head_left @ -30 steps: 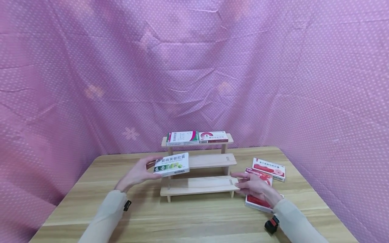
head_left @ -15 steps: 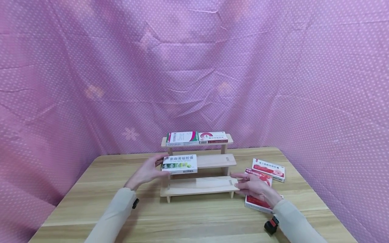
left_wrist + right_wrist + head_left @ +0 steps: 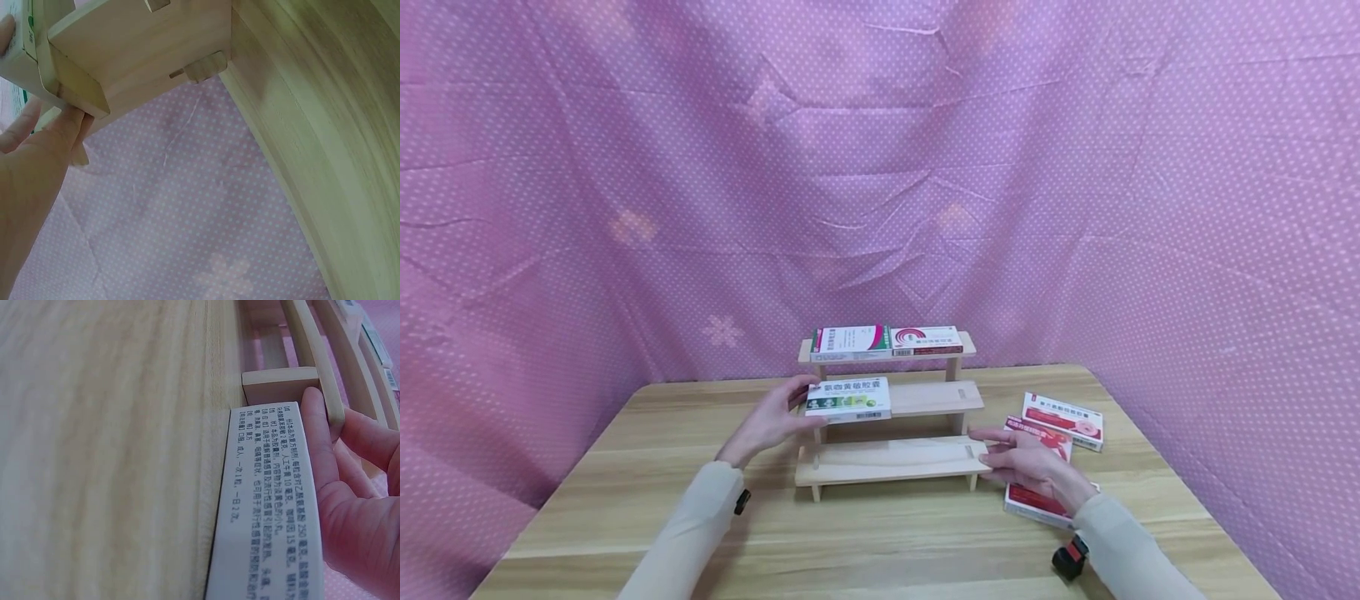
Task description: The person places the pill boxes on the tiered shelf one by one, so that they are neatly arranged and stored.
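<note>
A white-and-green medicine box (image 3: 848, 402) lies flat at the left end of the middle tier of a three-step wooden display rack (image 3: 891, 458). My left hand (image 3: 777, 421) holds the box by its left end, thumb in front and fingers behind. The left wrist view shows fingers (image 3: 62, 128) right at the end of the tier, with the box (image 3: 19, 62) mostly cut off by the frame. On the other side, my right hand (image 3: 1030, 462) pinches the right end of the bottom tier. Its fingers (image 3: 322, 447) lie at the board's end in the right wrist view.
Two medicine boxes, one pink and green (image 3: 850, 339) and one with red arcs (image 3: 927, 337), lie side by side on the top tier. Right of the rack, red-and-white boxes (image 3: 1063, 417) lie on the wooden table (image 3: 880, 550), one (image 3: 1037, 504) partly under my right hand. Pink dotted cloth hangs behind.
My left hand has carried the white-and-green box rightward and back onto the middle tier, turning it straight along the board. The right hand keeps its place on the rack.
</note>
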The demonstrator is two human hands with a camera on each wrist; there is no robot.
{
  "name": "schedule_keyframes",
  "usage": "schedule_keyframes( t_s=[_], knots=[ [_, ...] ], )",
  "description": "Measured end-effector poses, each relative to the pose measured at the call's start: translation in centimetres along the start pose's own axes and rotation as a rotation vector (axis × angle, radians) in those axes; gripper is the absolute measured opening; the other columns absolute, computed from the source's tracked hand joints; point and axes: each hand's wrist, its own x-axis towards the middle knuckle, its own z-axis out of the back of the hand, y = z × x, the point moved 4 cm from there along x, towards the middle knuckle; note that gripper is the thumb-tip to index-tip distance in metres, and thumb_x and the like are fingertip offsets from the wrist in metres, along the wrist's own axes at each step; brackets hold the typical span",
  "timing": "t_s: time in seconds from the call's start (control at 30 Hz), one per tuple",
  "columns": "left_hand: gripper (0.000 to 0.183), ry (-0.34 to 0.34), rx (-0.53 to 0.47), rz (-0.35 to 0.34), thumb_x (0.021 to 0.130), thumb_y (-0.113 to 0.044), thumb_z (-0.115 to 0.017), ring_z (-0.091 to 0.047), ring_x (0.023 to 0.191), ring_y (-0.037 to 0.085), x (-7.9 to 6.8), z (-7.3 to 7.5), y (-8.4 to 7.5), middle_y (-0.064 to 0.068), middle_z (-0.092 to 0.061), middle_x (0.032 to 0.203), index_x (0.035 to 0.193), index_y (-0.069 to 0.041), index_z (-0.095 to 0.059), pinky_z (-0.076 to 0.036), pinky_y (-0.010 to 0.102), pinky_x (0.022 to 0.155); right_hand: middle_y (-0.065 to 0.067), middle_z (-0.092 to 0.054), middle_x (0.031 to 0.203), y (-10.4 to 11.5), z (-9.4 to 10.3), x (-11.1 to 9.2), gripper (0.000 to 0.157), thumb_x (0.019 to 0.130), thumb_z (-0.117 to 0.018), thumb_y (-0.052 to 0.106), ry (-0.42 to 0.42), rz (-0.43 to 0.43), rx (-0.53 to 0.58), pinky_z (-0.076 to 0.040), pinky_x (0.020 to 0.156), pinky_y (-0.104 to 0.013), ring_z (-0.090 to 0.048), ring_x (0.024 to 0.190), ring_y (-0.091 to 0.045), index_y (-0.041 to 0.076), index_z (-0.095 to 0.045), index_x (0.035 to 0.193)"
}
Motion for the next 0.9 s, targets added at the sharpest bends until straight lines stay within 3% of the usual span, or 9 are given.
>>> schedule_keyframes(
  t_s=[0.2,0.63,0.9],
  knots=[
    [0.079,0.015,-0.012,-0.043,0.074,-0.029,-0.084,-0.044,0.137,0.032,0.25,0.03,-0.03,0.016,-0.049,0.144,0.140,-0.006,-0.046,-0.038,0.043,0.115,-0.016,-0.058,0.115,0.00,0.04,0.00,0.059,0.093,-0.061,0.001,-0.006,-0.004,0.005,-0.056,0.096,-0.041,-0.067,0.102,-0.022,-0.001,-0.038,0.147],
    [0.077,0.024,-0.047,-0.031,0.077,-0.024,-0.082,-0.039,0.141,0.034,0.47,-0.19,-0.34,0.018,-0.046,0.146,0.141,-0.005,-0.045,-0.035,0.044,0.117,-0.014,-0.058,0.113,0.00,0.20,0.01,0.059,0.093,-0.061,0.003,0.006,0.001,-0.014,-0.056,0.096,-0.041,-0.066,0.100,-0.019,-0.001,-0.039,0.147],
    [0.089,0.032,-0.069,-0.059,0.077,-0.029,-0.083,-0.037,0.141,0.038,-0.07,0.00,-0.03,0.022,-0.039,0.151,0.148,-0.001,-0.036,-0.033,0.047,0.117,-0.013,-0.053,0.110,0.18,0.02,0.02,0.058,0.093,-0.062,0.001,-0.016,0.010,-0.049,-0.058,0.093,-0.039,-0.064,0.098,-0.019,-0.002,-0.041,0.146]
  ],
)
